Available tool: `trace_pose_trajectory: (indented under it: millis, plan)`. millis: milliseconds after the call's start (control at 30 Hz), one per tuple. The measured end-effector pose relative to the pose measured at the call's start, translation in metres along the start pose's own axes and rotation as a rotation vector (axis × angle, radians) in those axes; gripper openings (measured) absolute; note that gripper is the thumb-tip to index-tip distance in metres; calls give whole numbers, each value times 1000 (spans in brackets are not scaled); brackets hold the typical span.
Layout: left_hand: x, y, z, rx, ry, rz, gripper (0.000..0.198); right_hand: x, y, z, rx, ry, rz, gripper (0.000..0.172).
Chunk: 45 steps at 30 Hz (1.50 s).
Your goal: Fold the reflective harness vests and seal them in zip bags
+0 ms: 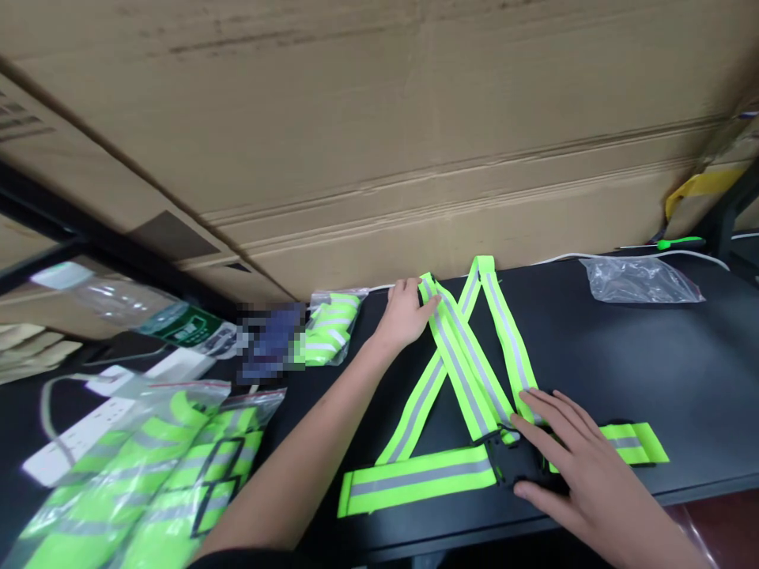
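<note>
A neon-yellow reflective strap vest (pixel 456 371) with grey stripes lies spread on the black table (pixel 622 356). My left hand (pixel 406 312) rests at the far end of the crossed straps, fingers closed on the top of one strap. My right hand (pixel 569 458) lies flat with fingers spread, pressing on the black buckle (pixel 519 462) at the waist band near the table's front edge.
Bagged folded vests (pixel 154 482) lie at the near left, another bagged one (pixel 329 328) by the cardboard boxes (pixel 379 134). An empty clear bag (pixel 640 280) and a green-handled screwdriver (pixel 676 243) sit at the far right. A white power strip (pixel 88 431) lies left.
</note>
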<state>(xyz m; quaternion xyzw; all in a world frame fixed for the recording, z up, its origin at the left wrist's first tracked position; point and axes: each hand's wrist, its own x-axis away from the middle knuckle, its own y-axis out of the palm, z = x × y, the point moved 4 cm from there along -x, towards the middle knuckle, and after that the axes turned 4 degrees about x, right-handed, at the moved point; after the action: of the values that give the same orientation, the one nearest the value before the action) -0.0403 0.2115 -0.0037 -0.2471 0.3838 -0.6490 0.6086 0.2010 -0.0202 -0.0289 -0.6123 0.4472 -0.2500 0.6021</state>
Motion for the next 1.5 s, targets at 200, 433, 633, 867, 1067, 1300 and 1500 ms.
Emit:
trace_pose_trajectory:
  millis: [200, 433, 633, 867, 1067, 1300, 1500]
  plan:
    - [138, -28, 47, 58, 348, -390, 32, 4, -1, 10, -68, 0, -41, 50]
    - [217, -10, 66, -211, 480, -162, 55, -19, -38, 33, -244, -10, -71, 54]
    - [222, 25, 102, -143, 510, -124, 47, -127, -32, 122, -478, 282, -94, 36]
    - [217, 39, 97, -147, 330, 53, 73, -227, 29, 163, -306, 435, -32, 57]
    - [231, 28, 60, -270, 137, 129, 81, -222, 40, 140, -144, 273, 187, 73]
    - [246, 23, 49, -424, 166, 49, 65, -214, 32, 119, 35, -36, 203, 53]
    - [245, 22, 49, -436, 174, 81, 64, -207, 41, 113, 60, -153, -28, 59]
